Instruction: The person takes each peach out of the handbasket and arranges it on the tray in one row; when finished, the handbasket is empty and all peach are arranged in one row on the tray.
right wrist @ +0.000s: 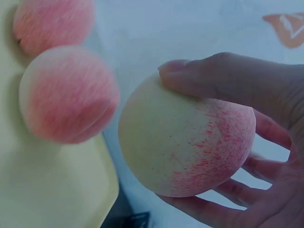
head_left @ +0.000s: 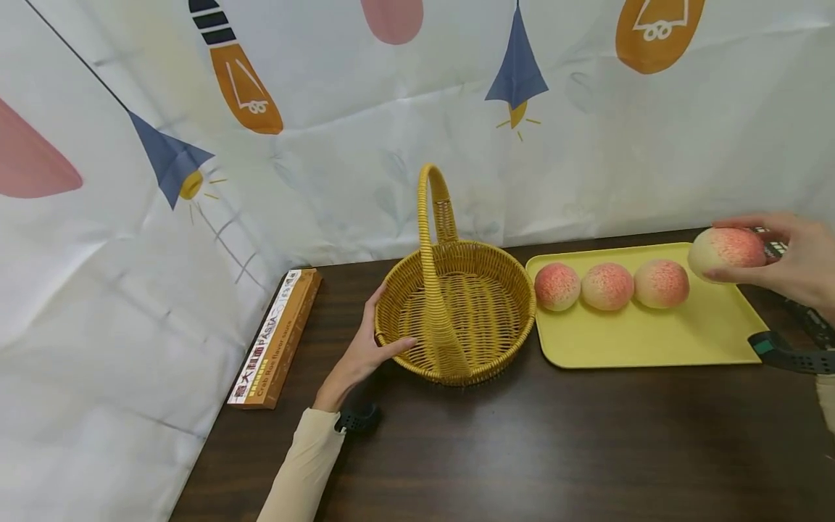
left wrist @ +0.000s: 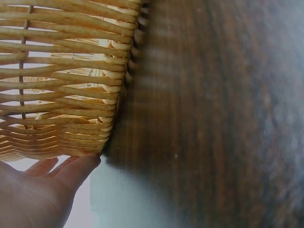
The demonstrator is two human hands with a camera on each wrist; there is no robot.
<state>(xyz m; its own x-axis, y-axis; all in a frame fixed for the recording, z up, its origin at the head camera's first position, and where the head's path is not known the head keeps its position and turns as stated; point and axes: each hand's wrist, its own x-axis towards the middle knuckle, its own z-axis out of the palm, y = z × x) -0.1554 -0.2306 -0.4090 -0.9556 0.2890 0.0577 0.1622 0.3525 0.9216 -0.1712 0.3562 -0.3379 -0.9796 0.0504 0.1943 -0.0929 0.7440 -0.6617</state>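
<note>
A yellow wicker basket (head_left: 520,319) with a tall arched handle stands on the dark table, and nothing lies inside it. My left hand (head_left: 365,346) holds its left rim, thumb over the edge and fingers along the outer wall; in the left wrist view the fingers (left wrist: 78,171) touch the woven side. My right hand (head_left: 799,257) grips a pink and cream peach (right wrist: 185,142) between thumb and fingers, raised above the right end of a yellow tray (head_left: 626,341). Three more peaches sit in a row on the tray: one at left (head_left: 557,286), one in the middle (head_left: 607,286), one at right (head_left: 662,283).
A long pasta box (head_left: 277,337) lies left of the basket. Behind the table hangs a white cloth (head_left: 352,181) with printed lamps and bulbs. A dark object with white lettering (head_left: 775,250) is partly hidden behind my right hand. The tray's left edge is close beside the basket.
</note>
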